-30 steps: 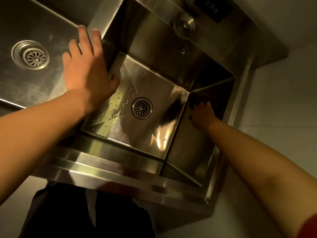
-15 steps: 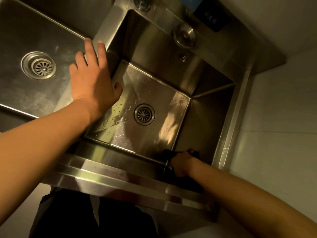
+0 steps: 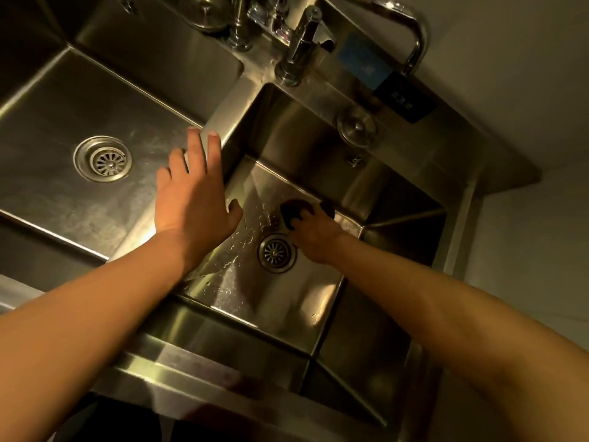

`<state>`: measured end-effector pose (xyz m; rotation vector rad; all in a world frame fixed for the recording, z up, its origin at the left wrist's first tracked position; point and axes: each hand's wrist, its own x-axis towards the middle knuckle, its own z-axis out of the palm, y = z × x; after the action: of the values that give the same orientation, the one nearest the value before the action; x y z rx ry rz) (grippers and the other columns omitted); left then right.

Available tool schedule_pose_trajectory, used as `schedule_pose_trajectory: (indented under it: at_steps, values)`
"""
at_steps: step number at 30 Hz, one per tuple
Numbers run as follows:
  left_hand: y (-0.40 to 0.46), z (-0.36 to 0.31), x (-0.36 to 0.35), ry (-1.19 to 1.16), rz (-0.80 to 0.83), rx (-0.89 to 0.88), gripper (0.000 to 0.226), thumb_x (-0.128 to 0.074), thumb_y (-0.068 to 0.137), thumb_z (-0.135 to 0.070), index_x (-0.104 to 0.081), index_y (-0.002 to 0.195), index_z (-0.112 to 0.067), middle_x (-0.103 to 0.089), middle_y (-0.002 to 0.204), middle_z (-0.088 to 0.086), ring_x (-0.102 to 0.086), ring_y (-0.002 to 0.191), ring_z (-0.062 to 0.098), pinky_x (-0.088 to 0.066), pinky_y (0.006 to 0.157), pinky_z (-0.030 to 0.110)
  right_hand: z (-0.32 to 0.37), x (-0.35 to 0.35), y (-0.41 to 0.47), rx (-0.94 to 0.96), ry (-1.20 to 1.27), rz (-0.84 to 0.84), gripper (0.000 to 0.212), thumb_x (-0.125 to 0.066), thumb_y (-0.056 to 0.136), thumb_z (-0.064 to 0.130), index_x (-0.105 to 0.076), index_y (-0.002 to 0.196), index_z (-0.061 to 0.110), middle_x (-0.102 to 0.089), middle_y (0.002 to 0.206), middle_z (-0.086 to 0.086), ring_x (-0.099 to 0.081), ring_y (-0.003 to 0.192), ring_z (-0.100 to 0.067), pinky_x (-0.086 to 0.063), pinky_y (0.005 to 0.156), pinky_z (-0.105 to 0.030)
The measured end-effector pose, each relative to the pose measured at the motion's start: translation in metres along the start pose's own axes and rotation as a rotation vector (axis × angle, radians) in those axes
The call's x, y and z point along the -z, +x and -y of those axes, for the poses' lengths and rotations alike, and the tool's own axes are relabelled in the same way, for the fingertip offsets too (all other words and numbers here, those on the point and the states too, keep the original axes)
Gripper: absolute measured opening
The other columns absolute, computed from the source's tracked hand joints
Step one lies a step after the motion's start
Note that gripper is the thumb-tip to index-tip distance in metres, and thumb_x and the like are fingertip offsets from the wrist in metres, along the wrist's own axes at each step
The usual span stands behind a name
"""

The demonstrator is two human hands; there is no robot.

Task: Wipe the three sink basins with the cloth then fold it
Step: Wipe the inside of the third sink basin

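The right steel basin (image 3: 318,301) has a wet floor with a round drain (image 3: 276,252) in it. My right hand (image 3: 314,232) is down on that floor just behind the drain, gripping a dark bunched cloth (image 3: 293,212) that pokes out past its fingers. My left hand (image 3: 194,193) rests flat, fingers spread, on the divider (image 3: 223,122) between this basin and the middle basin (image 3: 47,129). The middle basin has its own drain (image 3: 103,159). A third basin is not in view.
A chrome faucet (image 3: 299,46) with a curved pipe (image 3: 411,30) stands behind the divider. A round knob (image 3: 357,127) sits on the back ledge, with a dark label (image 3: 404,97) on the backsplash. A pale wall (image 3: 526,234) borders the sink's right side.
My right hand carried the cloth from the basin's right wall, past its front right corner, to the floor behind the drain. The view tilted up to show the faucet. My left hand stayed put.
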<state>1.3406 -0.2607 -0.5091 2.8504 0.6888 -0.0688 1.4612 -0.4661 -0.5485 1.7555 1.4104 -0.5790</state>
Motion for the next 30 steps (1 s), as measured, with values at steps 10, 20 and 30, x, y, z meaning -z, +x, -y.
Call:
schedule_pose_trajectory:
  at_steps: [10, 20, 30]
  values:
    - [0.003, -0.001, -0.005, 0.026, 0.016, 0.036, 0.118, -0.076, 0.074, -0.056, -0.014, 0.163, -0.011, -0.018, 0.167, 0.024, -0.038, 0.139, 0.049, -0.044, 0.101, 0.061, -0.073, 0.077, 0.082, 0.007, -0.294, -0.325, 0.042, -0.045, 0.104, 0.022, -0.052, 0.145, 0.016, -0.037, 0.155, -0.016, -0.033, 0.144, -0.038, -0.022, 0.121, -0.057]
    - [0.001, -0.001, -0.003, 0.007, 0.018, 0.034, 0.117, -0.077, 0.073, -0.054, -0.015, 0.163, -0.011, -0.020, 0.167, 0.023, -0.040, 0.136, 0.050, -0.045, 0.100, 0.061, -0.103, -0.006, 0.051, -0.076, -0.176, -0.295, 0.069, -0.037, 0.104, 0.016, 0.000, 0.163, 0.013, -0.022, 0.165, -0.014, -0.018, 0.154, -0.036, 0.004, 0.125, -0.052]
    - [0.002, -0.001, -0.005, 0.004, 0.001, 0.018, 0.116, -0.079, 0.068, -0.053, -0.023, 0.159, -0.008, -0.026, 0.161, 0.026, -0.045, 0.124, 0.050, -0.048, 0.088, 0.060, -0.139, -0.138, -0.058, -0.076, -0.190, 0.108, 0.049, -0.031, 0.109, 0.022, -0.035, 0.157, 0.012, -0.022, 0.167, -0.010, -0.007, 0.157, -0.031, 0.019, 0.118, -0.046]
